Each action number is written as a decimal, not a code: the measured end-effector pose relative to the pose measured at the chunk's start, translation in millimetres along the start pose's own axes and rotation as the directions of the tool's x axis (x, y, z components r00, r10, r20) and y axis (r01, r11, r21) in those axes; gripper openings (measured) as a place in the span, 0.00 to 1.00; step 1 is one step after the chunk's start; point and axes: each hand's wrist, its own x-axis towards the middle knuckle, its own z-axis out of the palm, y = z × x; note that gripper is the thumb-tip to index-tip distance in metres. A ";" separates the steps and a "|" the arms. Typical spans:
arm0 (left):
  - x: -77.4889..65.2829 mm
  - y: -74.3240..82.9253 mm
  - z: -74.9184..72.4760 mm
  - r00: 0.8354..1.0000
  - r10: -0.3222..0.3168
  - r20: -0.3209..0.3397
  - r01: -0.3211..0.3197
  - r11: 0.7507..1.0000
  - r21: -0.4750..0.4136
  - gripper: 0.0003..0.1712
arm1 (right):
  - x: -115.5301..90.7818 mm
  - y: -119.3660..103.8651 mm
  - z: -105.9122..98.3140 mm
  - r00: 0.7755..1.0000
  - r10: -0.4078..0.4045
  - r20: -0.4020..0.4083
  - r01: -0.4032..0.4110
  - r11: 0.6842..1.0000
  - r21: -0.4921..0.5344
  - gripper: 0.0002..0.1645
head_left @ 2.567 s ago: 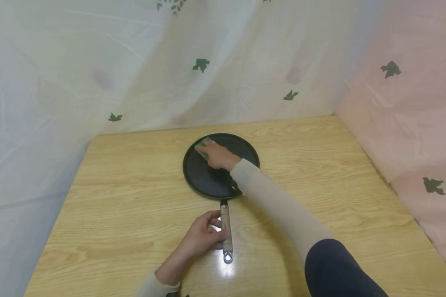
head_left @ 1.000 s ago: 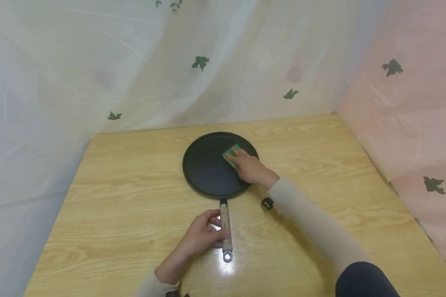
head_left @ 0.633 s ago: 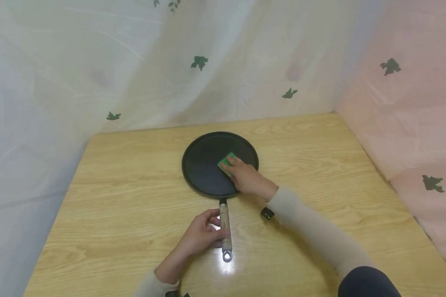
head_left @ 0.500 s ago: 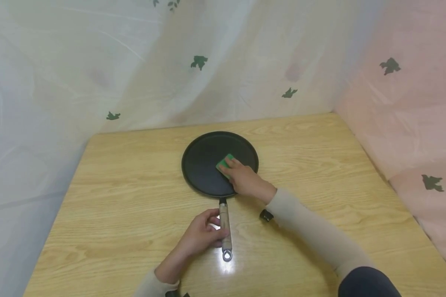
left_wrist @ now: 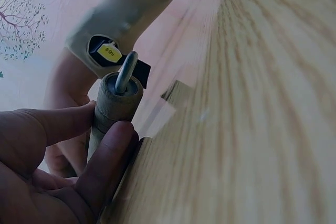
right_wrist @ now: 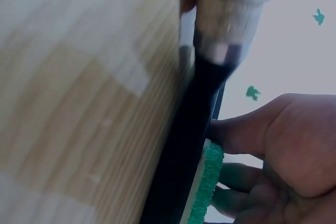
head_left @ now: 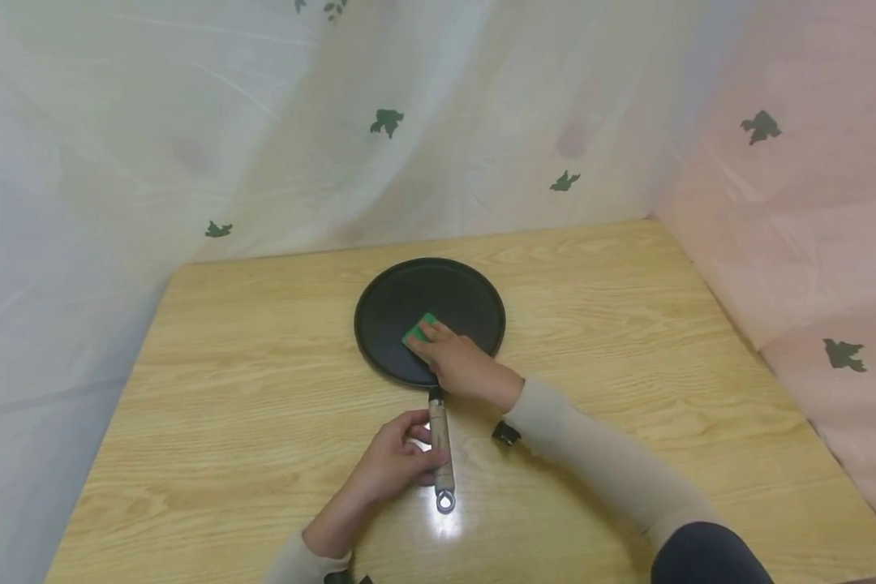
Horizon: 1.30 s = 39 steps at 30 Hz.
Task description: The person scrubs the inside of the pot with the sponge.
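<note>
A round black flat pan [head_left: 387,300] lies on the wooden table, its wood-look handle [head_left: 440,438] toward the person. My left hand [head_left: 394,458] grips that handle between thumb and fingers. The left wrist view shows the handle's end with its metal loop [left_wrist: 126,74], close to the thumb and a finger. In my right hand [head_left: 467,365] is a green-topped sponge [head_left: 418,328], held against the pan's cooking surface a little below its middle. The right wrist view shows the sponge's rough green layer [right_wrist: 207,184] under the fingers, its pale side toward the pan.
The wooden table [head_left: 248,389] extends around the pan on all sides. A pale curtain [head_left: 285,130] with green bird prints hangs behind the table, and a pinkish one [head_left: 788,243] along the right. A black wrist device [head_left: 506,434] sits under the right sleeve.
My right hand has carried the sponge from the pan's upper left to its right side, then back left and down toward the middle. My left hand stays on the handle.
</note>
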 end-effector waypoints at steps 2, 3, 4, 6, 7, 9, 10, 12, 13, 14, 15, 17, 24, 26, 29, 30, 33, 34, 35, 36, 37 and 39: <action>0.1 -0.3 -0.4 1.000 -0.003 0.003 0.003 1.000 -0.002 0.42 | 2.3 -5.1 1.9 1.000 -0.020 0.003 0.020 1.000 -0.008 0.35; 0.1 -0.5 -0.5 1.000 0.003 0.006 -0.003 1.000 0.001 0.41 | 3.7 -7.5 3.0 1.000 -0.025 0.009 0.025 1.000 -0.012 0.35; 0.0 -0.5 -0.7 1.000 0.004 0.009 -0.004 1.000 -0.001 0.41 | 5.1 -10.1 3.7 0.999 -0.030 0.011 0.030 1.000 -0.009 0.35; -0.2 -0.2 -0.8 1.000 0.008 0.013 -0.008 1.000 -0.004 0.42 | 8.1 -14.9 5.0 0.999 -0.037 0.019 0.037 0.999 -0.013 0.36; -0.1 -0.4 -0.9 1.000 0.009 0.015 -0.009 1.000 -0.004 0.42 | 9.6 -17.0 5.7 0.999 -0.038 0.023 0.038 0.999 -0.016 0.36; -0.4 0.1 -1.1 1.000 0.011 0.016 -0.011 1.000 -0.004 0.42 | 13.0 -20.9 7.0 0.999 -0.036 0.038 0.036 0.999 -0.018 0.36; -0.6 0.5 -1.2 1.000 0.009 0.015 -0.009 1.000 -0.006 0.42 | 14.8 -22.7 7.5 0.998 -0.034 0.045 0.035 0.999 -0.019 0.37; -1.1 1.2 -1.6 1.000 0.013 0.016 -0.013 1.000 -0.003 0.42 | 18.8 -25.1 9.1 0.998 -0.034 0.057 0.035 0.999 -0.032 0.37; -1.4 1.4 -1.9 1.000 0.015 0.019 -0.015 1.000 -0.002 0.42 | 20.7 -26.5 9.7 0.998 -0.034 0.061 0.036 0.999 -0.031 0.37; -1.6 1.8 -2.1 1.000 0.018 0.020 -0.018 1.000 -0.002 0.42 | 22.8 -27.7 10.5 0.997 -0.035 0.069 0.038 0.999 -0.034 0.37; -1.9 2.1 -2.3 0.999 0.022 0.024 -0.022 1.000 -0.002 0.42 | 24.7 -29.2 10.8 0.997 -0.036 0.071 0.039 0.999 -0.036 0.37; -2.3 2.4 -2.6 0.999 0.027 0.028 -0.027 1.000 -0.003 0.42 | 29.1 -31.9 11.7 0.996 -0.041 0.073 0.044 0.998 -0.041 0.37; -1.5 1.4 -2.7 0.999 0.020 0.029 -0.019 1.000 -0.005 0.43 | 43.6 -39.2 12.8 0.995 -0.053 0.079 0.057 0.997 -0.045 0.36; -1.1 1.6 -2.7 1.000 0.016 0.027 -0.016 1.000 -0.003 0.43 | 47.7 -40.1 12.3 0.996 -0.055 0.077 0.059 0.997 -0.049 0.35; -0.8 2.1 -2.5 1.000 0.008 0.021 -0.008 1.000 -0.011 0.43 | 54.0 -40.2 11.6 0.995 -0.043 0.090 0.049 0.997 -0.058 0.36; -0.9 2.5 -2.4 1.000 0.006 0.021 -0.006 1.000 -0.015 0.43 | 56.0 -40.0 11.2 0.995 -0.035 0.095 0.041 0.998 -0.055 0.36; -0.6 2.7 -2.2 1.000 0.003 0.021 -0.002 1.000 -0.014 0.43 | 61.9 -38.5 9.4 0.993 -0.021 0.117 0.026 0.999 -0.040 0.36; -0.5 2.4 -2.1 1.000 0.002 0.022 -0.002 1.000 -0.012 0.43 | 63.6 -37.9 8.6 0.992 -0.018 0.123 0.022 0.999 -0.030 0.36; -0.4 2.3 -2.1 1.000 0.001 0.023 -0.001 1.000 -0.008 0.43 | 65.4 -37.2 7.6 0.992 -0.018 0.128 0.021 1.000 -0.022 0.36; -0.5 2.3 -2.1 1.000 0.001 0.023 -0.001 1.000 -0.004 0.43 | 67.2 -36.4 6.8 0.991 -0.020 0.130 0.022 1.000 -0.017 0.36; -0.4 2.0 -2.1 1.000 0.001 0.022 -0.001 1.000 0.001 0.43 | 69.1 -35.3 6.0 0.990 -0.023 0.136 0.025 1.000 -0.011 0.36; -0.4 1.7 -2.2 1.000 0.000 0.021 0.000 1.000 0.003 0.43 | 72.4 -33.1 4.4 0.989 -0.025 0.144 0.026 1.000 -0.005 0.36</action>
